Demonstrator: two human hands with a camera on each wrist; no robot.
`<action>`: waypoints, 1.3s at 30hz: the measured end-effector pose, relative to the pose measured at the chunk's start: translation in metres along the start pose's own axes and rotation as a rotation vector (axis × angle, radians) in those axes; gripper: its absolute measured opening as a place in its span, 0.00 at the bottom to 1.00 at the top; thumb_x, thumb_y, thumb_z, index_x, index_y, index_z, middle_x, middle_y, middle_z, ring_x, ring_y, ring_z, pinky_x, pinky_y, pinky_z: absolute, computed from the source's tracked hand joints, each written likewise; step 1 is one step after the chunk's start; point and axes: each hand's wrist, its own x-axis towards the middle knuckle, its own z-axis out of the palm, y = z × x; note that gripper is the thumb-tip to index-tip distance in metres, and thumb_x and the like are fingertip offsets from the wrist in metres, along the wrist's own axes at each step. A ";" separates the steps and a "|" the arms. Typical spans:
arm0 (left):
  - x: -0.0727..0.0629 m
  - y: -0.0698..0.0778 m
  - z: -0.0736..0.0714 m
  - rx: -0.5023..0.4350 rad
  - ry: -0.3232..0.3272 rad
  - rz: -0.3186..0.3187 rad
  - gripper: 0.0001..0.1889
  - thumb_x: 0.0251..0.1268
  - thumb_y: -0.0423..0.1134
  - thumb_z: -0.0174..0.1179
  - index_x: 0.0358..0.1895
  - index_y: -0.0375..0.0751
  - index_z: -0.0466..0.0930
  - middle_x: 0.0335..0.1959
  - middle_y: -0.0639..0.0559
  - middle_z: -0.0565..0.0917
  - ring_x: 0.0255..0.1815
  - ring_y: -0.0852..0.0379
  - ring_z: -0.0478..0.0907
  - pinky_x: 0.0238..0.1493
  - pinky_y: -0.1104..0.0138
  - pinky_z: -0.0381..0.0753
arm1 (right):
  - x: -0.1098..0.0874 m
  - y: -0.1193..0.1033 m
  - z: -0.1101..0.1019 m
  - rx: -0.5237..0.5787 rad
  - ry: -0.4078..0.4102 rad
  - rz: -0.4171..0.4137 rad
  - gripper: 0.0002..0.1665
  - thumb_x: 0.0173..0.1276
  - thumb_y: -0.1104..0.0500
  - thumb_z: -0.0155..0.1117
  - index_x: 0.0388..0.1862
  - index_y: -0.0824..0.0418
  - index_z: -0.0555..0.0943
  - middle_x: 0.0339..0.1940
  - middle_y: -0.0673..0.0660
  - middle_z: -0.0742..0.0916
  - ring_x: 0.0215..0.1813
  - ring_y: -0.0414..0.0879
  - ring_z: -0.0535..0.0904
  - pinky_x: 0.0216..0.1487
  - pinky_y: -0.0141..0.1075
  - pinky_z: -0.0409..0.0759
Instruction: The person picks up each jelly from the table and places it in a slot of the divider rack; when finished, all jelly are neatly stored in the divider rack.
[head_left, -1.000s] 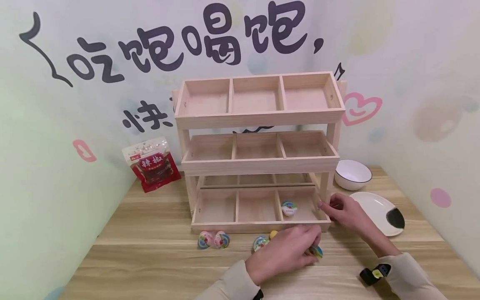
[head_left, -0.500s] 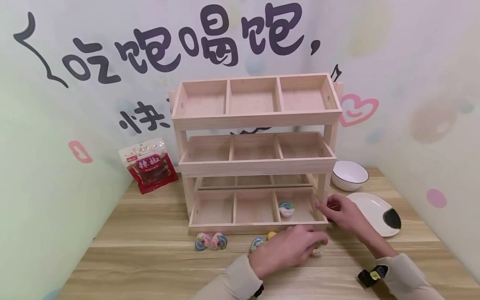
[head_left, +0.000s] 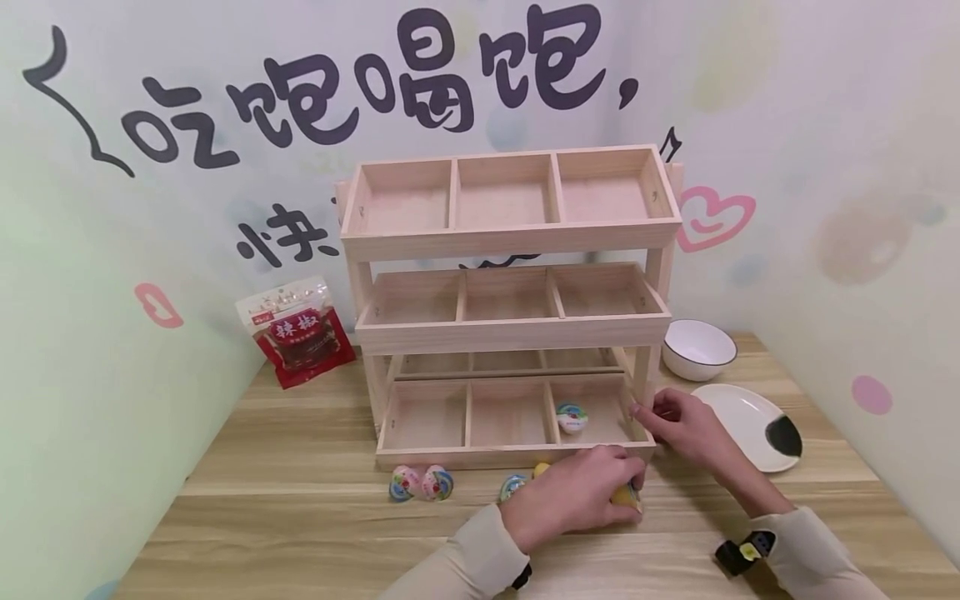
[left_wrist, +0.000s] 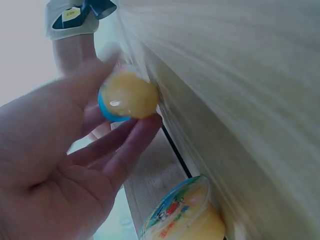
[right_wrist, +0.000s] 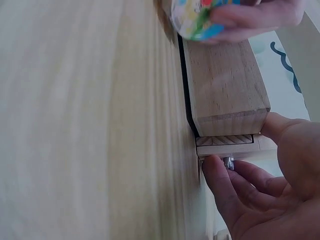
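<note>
In the head view, my left hand (head_left: 577, 492) is low in front of the wooden rack's bottom tray. Between its thumb and fingers it pinches a small jelly cup (left_wrist: 130, 97) with yellow contents and a blue-rimmed lid. Another jelly cup (left_wrist: 190, 215) lies near that hand in the left wrist view. My right hand (head_left: 693, 425) grips the right end of the three-tier wooden rack (head_left: 517, 457), thumb on the tray's end and fingers beside a metal bolt (right_wrist: 228, 163). One jelly cup (head_left: 572, 418) sits in the bottom tray's right compartment.
Two pinkish jelly cups (head_left: 422, 483) lie at the rack's front left on the wooden table (head_left: 300, 533). A red chili packet (head_left: 300, 333) leans against the back wall. A white bowl (head_left: 699, 350) and an oval plate (head_left: 742, 425) with a black patch stand right of the rack.
The jelly cup in my left hand has turned, from its coloured lid showing to its yellow side showing. My right hand has kept its place on the rack. The head view has shifted slightly.
</note>
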 end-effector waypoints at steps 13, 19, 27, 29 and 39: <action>-0.001 -0.007 -0.007 -0.140 -0.022 0.042 0.14 0.66 0.46 0.79 0.39 0.49 0.80 0.35 0.64 0.82 0.33 0.75 0.72 0.36 0.87 0.68 | -0.001 -0.002 0.001 0.001 0.031 -0.029 0.25 0.78 0.41 0.69 0.49 0.64 0.84 0.36 0.54 0.90 0.39 0.44 0.82 0.37 0.33 0.78; -0.001 -0.004 -0.006 -0.102 -0.006 0.009 0.15 0.69 0.51 0.76 0.47 0.51 0.80 0.39 0.67 0.83 0.36 0.75 0.73 0.40 0.85 0.70 | -0.001 -0.002 0.000 0.005 0.021 -0.024 0.25 0.79 0.41 0.69 0.50 0.64 0.84 0.37 0.54 0.90 0.40 0.45 0.81 0.36 0.33 0.78; 0.003 -0.009 -0.014 -0.125 0.070 0.014 0.20 0.69 0.54 0.75 0.57 0.49 0.87 0.47 0.65 0.88 0.44 0.76 0.78 0.49 0.86 0.72 | -0.001 -0.001 0.000 0.022 -0.005 -0.008 0.28 0.79 0.40 0.68 0.53 0.65 0.83 0.40 0.56 0.90 0.41 0.46 0.82 0.38 0.34 0.80; 0.005 -0.014 -0.019 -0.157 0.102 0.017 0.21 0.69 0.56 0.75 0.57 0.49 0.87 0.47 0.65 0.88 0.43 0.76 0.78 0.49 0.87 0.72 | -0.001 -0.001 -0.001 0.021 -0.009 -0.009 0.28 0.79 0.40 0.68 0.53 0.65 0.83 0.40 0.56 0.91 0.42 0.46 0.82 0.38 0.34 0.80; 0.017 -0.044 -0.044 -0.303 0.171 -0.096 0.21 0.66 0.49 0.79 0.57 0.45 0.88 0.49 0.57 0.92 0.44 0.71 0.81 0.47 0.83 0.78 | 0.001 0.002 -0.002 0.018 -0.029 -0.031 0.28 0.80 0.40 0.67 0.57 0.65 0.83 0.48 0.59 0.92 0.47 0.47 0.84 0.42 0.34 0.82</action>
